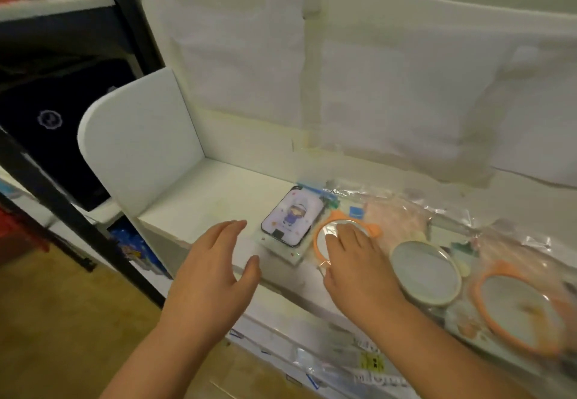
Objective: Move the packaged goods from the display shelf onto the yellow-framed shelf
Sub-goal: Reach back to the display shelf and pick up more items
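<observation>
A white display shelf holds several goods in clear plastic wrap. A phone-shaped package with a cartoon figure lies left of an orange-rimmed round mirror. My right hand rests flat on that mirror's wrapping, fingers spread over it. My left hand hovers open over the bare shelf board, just left of the cartoon package, touching nothing. Further right lie a pale round mirror and a second orange-rimmed mirror. No yellow-framed shelf is in view.
A white side panel closes the shelf on the left, and a taped white back wall rises behind it. A black metal rack stands to the left. More wrapped goods lie on the level below, above a brown floor.
</observation>
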`<state>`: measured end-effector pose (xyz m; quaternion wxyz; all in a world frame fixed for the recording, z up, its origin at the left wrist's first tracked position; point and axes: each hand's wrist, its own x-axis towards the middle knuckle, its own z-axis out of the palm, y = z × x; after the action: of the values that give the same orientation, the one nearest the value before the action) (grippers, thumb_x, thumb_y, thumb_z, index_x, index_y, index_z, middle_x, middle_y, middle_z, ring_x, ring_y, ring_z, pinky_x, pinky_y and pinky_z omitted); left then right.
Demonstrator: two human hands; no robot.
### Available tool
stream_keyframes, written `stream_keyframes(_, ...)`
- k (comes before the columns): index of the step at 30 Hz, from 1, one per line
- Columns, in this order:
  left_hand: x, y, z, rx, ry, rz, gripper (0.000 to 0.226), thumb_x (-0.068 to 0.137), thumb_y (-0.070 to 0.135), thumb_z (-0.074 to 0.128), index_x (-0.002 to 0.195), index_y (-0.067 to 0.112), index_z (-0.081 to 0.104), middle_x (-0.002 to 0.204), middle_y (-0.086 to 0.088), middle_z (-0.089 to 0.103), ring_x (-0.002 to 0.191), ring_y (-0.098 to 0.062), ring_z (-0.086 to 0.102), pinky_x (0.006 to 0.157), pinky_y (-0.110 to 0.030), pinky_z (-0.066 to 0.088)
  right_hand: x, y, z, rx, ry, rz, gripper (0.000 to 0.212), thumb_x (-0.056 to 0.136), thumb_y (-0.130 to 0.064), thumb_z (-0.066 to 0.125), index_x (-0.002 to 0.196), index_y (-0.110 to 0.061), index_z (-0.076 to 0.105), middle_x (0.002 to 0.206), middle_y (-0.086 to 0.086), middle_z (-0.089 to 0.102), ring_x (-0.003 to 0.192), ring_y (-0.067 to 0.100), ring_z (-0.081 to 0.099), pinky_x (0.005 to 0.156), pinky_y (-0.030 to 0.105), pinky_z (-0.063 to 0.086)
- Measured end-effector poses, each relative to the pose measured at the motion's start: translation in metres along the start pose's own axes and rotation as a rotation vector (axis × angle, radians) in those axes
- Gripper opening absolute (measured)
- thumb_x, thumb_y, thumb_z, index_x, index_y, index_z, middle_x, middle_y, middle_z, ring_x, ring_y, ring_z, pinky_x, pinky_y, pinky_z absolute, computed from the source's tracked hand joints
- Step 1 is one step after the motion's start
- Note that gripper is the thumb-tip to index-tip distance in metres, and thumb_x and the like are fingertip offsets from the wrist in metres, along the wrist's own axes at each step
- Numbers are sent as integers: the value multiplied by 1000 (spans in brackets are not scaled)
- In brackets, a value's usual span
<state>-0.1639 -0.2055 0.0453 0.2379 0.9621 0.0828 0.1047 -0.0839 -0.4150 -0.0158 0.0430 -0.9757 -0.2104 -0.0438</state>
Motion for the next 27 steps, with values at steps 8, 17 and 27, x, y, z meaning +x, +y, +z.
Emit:
stream_keyframes(8, 62, -28, 22, -64, -164, 192, 55, 95, 40, 52, 147, 31, 38, 149, 15, 40, 135, -6, 37, 101, -18, 29, 15, -12, 6, -2, 16, 153, 55, 66, -18, 74, 120, -11, 62, 122, 9, 62, 112, 30, 60, 97, 42, 50)
stream_keyframes(17, 117, -36, 74, 73, -321, 265, 53, 86, 60, 46, 125, 25, 49, 122, 2, 56, 114, -23, 49, 93, -34, 44, 14, -24, -14, 319, 329, 290, 49, 95, -11, 50, 142, -24, 48, 138, -13, 51, 125, 1, 45, 108, 20, 31)
stream_keyframes(27, 151, -33, 83, -21, -444, 181, 86, 65, 61, 73, 135, 22, 40, 120, -8, 55, 110, -29, 54, 91, -38, 47, 18, -54, -53, 1177, 650, 745, 29, 101, -27, 51, 129, -19, 52, 116, -8, 59, 115, 13, 58, 85, 12, 34)
